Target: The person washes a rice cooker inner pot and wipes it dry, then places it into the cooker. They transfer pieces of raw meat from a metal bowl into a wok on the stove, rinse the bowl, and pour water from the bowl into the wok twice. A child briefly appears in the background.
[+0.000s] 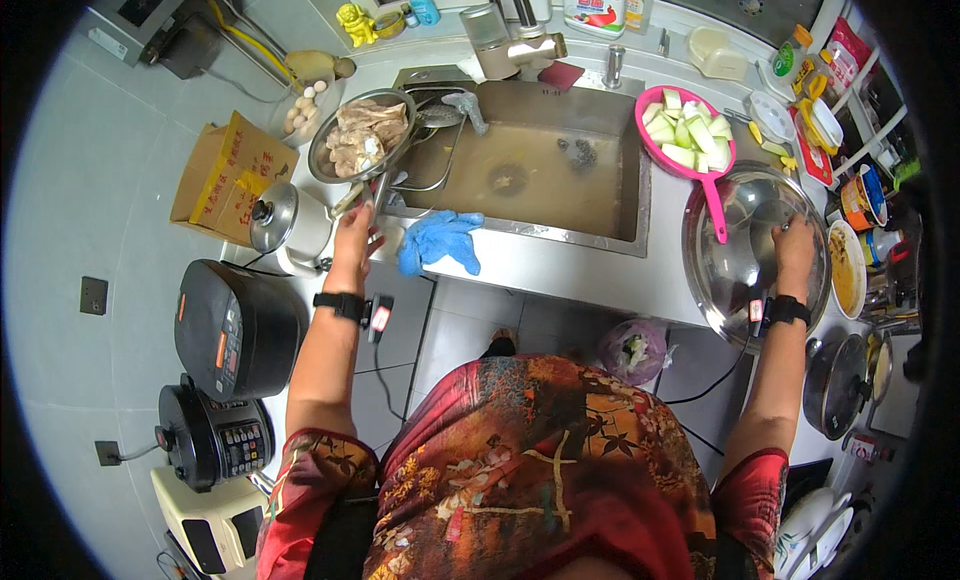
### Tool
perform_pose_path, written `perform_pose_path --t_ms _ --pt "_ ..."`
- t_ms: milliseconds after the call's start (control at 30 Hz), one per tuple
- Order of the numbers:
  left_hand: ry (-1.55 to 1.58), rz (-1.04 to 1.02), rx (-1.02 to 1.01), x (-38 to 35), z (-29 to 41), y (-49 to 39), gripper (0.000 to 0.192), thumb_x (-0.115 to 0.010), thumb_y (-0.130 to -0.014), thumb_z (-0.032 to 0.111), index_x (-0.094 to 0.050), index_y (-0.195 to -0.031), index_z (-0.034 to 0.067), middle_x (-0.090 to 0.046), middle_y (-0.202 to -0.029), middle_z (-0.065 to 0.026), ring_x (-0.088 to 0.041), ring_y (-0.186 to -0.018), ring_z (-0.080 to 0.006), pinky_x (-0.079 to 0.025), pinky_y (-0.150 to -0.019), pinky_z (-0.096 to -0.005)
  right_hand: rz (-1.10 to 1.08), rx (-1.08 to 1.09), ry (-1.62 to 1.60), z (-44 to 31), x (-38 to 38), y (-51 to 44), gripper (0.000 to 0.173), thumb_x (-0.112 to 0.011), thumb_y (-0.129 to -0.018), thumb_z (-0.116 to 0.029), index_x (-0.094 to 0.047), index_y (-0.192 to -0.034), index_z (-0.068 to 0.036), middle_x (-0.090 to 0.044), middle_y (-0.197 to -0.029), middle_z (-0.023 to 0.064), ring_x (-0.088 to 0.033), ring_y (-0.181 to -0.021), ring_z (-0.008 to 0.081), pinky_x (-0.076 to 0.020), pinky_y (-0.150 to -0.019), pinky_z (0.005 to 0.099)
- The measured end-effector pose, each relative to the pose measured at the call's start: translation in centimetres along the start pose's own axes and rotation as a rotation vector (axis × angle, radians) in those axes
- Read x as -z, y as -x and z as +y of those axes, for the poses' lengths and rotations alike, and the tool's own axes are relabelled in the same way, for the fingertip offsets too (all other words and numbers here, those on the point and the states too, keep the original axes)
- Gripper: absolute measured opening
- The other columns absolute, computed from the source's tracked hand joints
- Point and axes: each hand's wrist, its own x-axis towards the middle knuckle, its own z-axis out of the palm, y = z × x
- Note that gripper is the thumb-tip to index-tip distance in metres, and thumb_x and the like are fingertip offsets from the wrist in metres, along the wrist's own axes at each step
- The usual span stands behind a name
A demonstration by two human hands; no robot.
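Observation:
My right hand (793,242) grips the knob of a large domed pot lid (720,287) on the right counter. The pink handle of a strainer (716,201) reaches over the lid's left part; the strainer is full of pale green melon chunks (694,130). On the left, my left hand (354,231) is beside a pale handle (349,199) at the counter's edge; its grip is unclear. Just beyond it, a steel bowl (321,160) holds pieces of pale meat (367,137). A white pot (307,224) with a glass lid stands left of that hand.
Murky water fills the sink (555,231), with a wire scrubber (581,154) in it. A blue glove (442,239) lies on the front edge. Eggs (304,107), a cardboard box (232,175) and a rice cooker (240,329) stand left. A bowl of yellow food (847,272) is right.

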Motion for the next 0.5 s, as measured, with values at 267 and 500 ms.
perform_pose_path --t_ms 267,500 --pt "0.771 0.065 0.412 -1.5 1.0 -12.1 0.047 -0.056 -0.088 0.032 -0.043 -0.103 -0.011 -0.053 -0.093 -0.0239 -0.06 -0.081 -0.038 -0.058 -0.07 -0.0436 0.198 0.086 -0.035 2.2 -1.5 0.2 0.048 -0.067 -0.076 -0.017 -0.051 -0.121 -0.008 -0.055 -0.109 0.0232 -0.056 -0.1 0.0377 -0.0452 -0.086 0.0431" --pt "0.863 -0.047 0.439 -0.8 -0.4 -16.4 0.02 -0.048 -0.08 0.008 -0.051 -0.09 -0.009 -0.06 -0.088 -0.0217 -0.063 -0.074 -0.0357 -0.06 -0.066 -0.0381 0.231 0.074 -0.261 3.5 -1.7 4.0 0.054 -0.063 -0.078 -0.007 -0.046 -0.129 -0.01 -0.054 -0.119 0.0191 -0.053 -0.106 0.0339 -0.0415 -0.093 0.0387"
